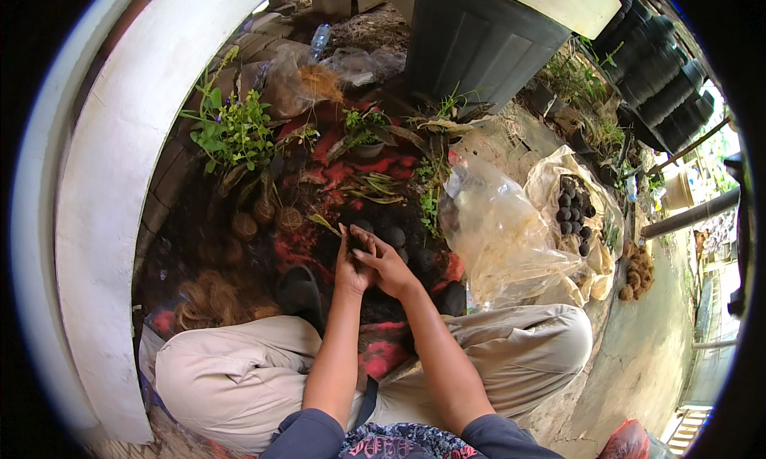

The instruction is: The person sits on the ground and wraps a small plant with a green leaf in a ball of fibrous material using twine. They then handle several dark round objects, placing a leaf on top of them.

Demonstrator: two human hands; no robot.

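My left hand [353, 269] and my right hand [388, 266] are cupped together around a dark clump of soil [358, 241], much of it hidden by the fingers. A plant cutting with a yellow-green leaf [324, 222] sticks out past the left fingertips. Close beyond the right hand sit dark round soil balls [394, 237] on a soil-covered red cloth [383, 352]. Left of the hands lie three fibre-wrapped balls [290, 219]. Loose green leaves [377, 186] are spread farther ahead.
Potted leafy plants [233, 127] stand at the far left, near a white curved frame [102, 177]. Brown fibre [209, 300] lies by my left knee. To the right are clear plastic sheeting [502, 231] and several black balls [571, 210]. A large dark planter [479, 46] rises at the back.
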